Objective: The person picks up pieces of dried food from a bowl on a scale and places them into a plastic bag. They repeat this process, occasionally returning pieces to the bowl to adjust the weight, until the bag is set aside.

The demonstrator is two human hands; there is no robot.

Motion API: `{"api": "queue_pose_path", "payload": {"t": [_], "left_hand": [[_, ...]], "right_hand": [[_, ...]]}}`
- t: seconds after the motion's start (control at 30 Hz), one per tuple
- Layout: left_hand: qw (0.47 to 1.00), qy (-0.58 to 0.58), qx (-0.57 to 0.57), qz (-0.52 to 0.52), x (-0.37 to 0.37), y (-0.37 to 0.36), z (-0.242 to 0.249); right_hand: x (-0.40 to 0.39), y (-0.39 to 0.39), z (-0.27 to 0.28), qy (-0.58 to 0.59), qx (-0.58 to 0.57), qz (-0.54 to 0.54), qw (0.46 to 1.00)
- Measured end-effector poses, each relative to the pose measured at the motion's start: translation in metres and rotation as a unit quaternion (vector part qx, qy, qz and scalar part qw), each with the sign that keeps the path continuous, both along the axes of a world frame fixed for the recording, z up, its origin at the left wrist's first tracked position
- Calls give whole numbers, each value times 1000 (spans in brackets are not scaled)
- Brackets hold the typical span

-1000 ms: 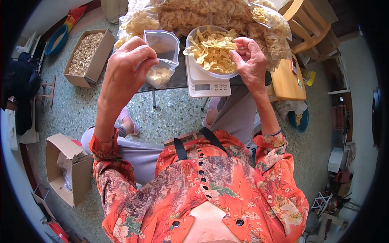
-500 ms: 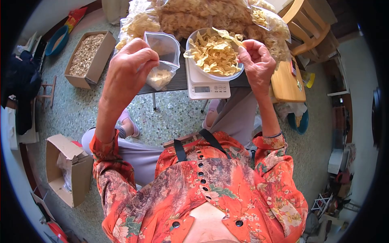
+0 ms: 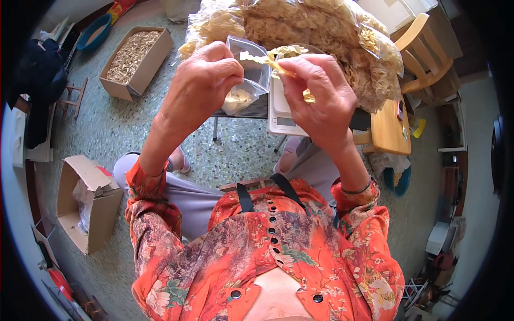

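My left hand [image 3: 201,88] is closed, pinching the rim of a clear plastic bag [image 3: 258,76]. The bag's mouth gapes, and some pale dried pieces [image 3: 237,100] lie in its bottom. Pinched in the fingers of my right hand [image 3: 324,104] are thin, curled, dried yellow slices [image 3: 278,58], stretching across the top of the bag's mouth. Below that hand sits a white kitchen scale [image 3: 282,124], partly covered by it. The tub of slices on the scale is mostly hidden behind my right hand.
Bulging clear bags of dried slices [image 3: 300,27] pile up along the table's far side. A wooden chair [image 3: 423,53] stands at right. On the floor at left are a carton of dried chips [image 3: 131,59], a blue basin [image 3: 95,33] and an open cardboard box [image 3: 88,206].
My right hand has moved left from the tub to the bag, carrying slices. My left hand keeps hold of the bag. The view has shifted slightly.
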State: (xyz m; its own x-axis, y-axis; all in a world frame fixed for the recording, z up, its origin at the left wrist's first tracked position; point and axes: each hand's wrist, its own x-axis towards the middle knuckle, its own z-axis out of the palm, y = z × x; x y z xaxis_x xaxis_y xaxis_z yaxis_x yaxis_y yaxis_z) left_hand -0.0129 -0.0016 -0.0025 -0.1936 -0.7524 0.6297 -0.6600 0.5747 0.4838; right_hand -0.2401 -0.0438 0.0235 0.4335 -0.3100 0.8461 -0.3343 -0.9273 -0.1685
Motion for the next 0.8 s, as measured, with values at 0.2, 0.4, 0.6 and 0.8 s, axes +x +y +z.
{"api": "queue_pose_path", "payload": {"t": [0.2,0.4,0.6,0.8], "left_hand": [[1000,-9,-13,2,5,3,2],[1000,-6,3,-1,8,3,2],[1000,10,-10,-15,9,1,0],[1000,11,-3,-16,11,1,1]], "right_hand": [[15,-5,-3,69,-42,16,997],[17,-12,5,133,-67,18,989],[15,-23,3,174,-40,65,982],[1,-35,6,122,11,41,992]]}}
